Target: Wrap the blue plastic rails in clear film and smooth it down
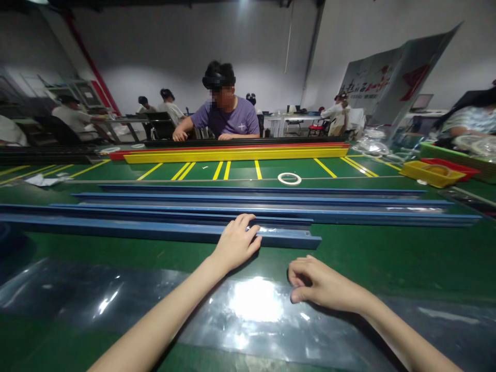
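Note:
My left hand (237,242) lies across the nearest blue channel strip (155,229), close to its right end. Its fingers are spread and rest on the strip. Clear shiny film shows inside the strip beside my fingertips. My right hand (320,283) is in front of the strip's end, over a wide sheet of clear plastic film (217,325). Its fingers curl in to meet the thumb, and anything between them is too small to make out. Behind the nearest strip, several more long blue channel strips (368,217) lie side by side.
A white ring (289,179) lies beyond the blue strips. Yellow (236,154) and red strips stretch along the table's middle. Yellow (431,174) and red trays stand at the right. A co-worker in a purple shirt (238,118) is opposite; other people sit farther back.

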Available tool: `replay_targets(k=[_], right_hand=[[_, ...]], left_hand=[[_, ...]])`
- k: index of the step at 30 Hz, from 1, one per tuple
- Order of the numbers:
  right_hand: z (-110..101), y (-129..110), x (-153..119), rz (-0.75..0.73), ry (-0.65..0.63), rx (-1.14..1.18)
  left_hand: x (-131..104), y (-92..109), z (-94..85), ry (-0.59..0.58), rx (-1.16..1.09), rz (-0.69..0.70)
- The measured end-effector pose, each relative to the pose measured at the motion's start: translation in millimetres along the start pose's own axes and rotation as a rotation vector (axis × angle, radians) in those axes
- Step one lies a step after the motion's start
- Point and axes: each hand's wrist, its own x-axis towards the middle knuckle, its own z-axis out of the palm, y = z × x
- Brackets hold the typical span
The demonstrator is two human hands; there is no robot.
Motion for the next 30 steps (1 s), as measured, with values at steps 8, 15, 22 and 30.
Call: replay_targets(k=[8, 15, 22, 30], right_hand=[[-5, 2, -3, -0.016, 0.315, -0.334], [-10, 7, -7, -0.089, 0.648, -0.611], [-12, 21, -14, 0.085, 0.977, -0.757], [-8, 31, -11, 0.044, 1.025, -0.734]], left_hand=[[3, 15, -46.5, -0.315, -0.149, 0.043], [2, 1, -62.6, -0.45, -0.119, -0.064], [-2, -31, -83.8, -0.61, -0.14, -0.258], [-7, -69, -102.2, -0.579, 0.089, -0.436]])
